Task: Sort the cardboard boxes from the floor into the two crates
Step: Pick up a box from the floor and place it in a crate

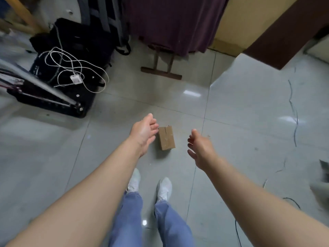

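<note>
One small brown cardboard box [166, 138] lies on the grey tiled floor just ahead of my feet, its taped seam facing up. My left hand [145, 133] hovers just left of the box, fingers spread, palm turned toward it, holding nothing. My right hand [200, 148] is stretched out to the right of the box, a hand's width away, fingers apart and empty. Neither hand touches the box. No crate is in view.
A black suitcase [71, 68] with a tangled white cable [76, 68] sits at the back left, a metal stand leg [44, 90] across it. A wooden table foot [161, 72] under a maroon cloth [174, 24] stands straight ahead. Thin cables [293, 111] trail along the floor at right.
</note>
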Available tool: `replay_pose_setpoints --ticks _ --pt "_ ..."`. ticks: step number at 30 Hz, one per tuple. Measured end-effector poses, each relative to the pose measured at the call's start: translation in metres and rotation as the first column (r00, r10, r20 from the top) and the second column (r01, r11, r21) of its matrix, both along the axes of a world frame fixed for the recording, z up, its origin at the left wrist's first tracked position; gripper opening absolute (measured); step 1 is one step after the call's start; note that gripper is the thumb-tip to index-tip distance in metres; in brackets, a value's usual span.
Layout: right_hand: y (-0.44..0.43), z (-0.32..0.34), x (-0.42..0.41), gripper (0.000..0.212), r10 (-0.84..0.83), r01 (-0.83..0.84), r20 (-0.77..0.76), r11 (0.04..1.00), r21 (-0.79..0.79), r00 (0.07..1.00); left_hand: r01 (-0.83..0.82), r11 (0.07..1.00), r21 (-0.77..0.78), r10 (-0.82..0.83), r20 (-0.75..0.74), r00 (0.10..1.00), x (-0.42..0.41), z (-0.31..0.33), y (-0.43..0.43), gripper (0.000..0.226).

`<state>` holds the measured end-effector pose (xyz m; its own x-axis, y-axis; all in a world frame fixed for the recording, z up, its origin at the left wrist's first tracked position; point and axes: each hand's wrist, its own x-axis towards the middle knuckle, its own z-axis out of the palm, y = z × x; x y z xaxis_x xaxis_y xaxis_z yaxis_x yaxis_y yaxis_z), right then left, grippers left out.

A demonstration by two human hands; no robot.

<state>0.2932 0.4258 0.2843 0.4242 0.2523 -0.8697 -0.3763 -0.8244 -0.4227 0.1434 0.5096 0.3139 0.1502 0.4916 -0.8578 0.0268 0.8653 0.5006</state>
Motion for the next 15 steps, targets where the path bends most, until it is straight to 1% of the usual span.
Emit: replay_pose_setpoints --ticks 2,4,6,8,10,12,15 --pt "0.001 -0.050 0.008 0.043 -0.081 0.079 -0.057 0.996 -0.029 0.995 0.077 0.997 -0.008 -0.077 -0.066 0.995 0.015 -0.051 0.014 0.039" --pt "0.003 -0.102 0.012 0.036 -0.167 0.161 -0.108 0.985 -0.057 0.980 0.172 0.985 -0.011 -0.172 -0.139 0.975 0.028 -0.106 0.026 0.030" --pt "0.006 -0.152 0.013 0.032 -0.246 0.233 -0.145 0.967 -0.098 0.958 0.249 0.969 -0.015 -0.246 -0.208 0.947 0.038 -0.161 0.037 0.027" --pt "0.006 -0.200 0.014 0.031 -0.313 0.291 -0.167 0.946 -0.141 0.935 0.336 0.942 -0.011 -0.327 -0.271 0.906 0.050 -0.217 0.046 0.029" --pt "0.002 -0.247 0.015 0.030 -0.367 0.335 -0.179 0.924 -0.184 0.913 0.460 0.888 -0.011 -0.435 -0.343 0.832 0.060 -0.271 0.050 0.038" --pt "0.000 -0.290 0.016 0.030 -0.407 0.368 -0.188 0.905 -0.212 0.894 0.583 0.812 0.008 -0.531 -0.402 0.746 0.072 -0.316 0.053 0.047" --pt "-0.001 -0.344 0.017 0.036 -0.456 0.410 -0.203 0.882 -0.231 0.867 0.745 0.665 0.045 -0.650 -0.456 0.608 0.090 -0.376 0.054 0.045"
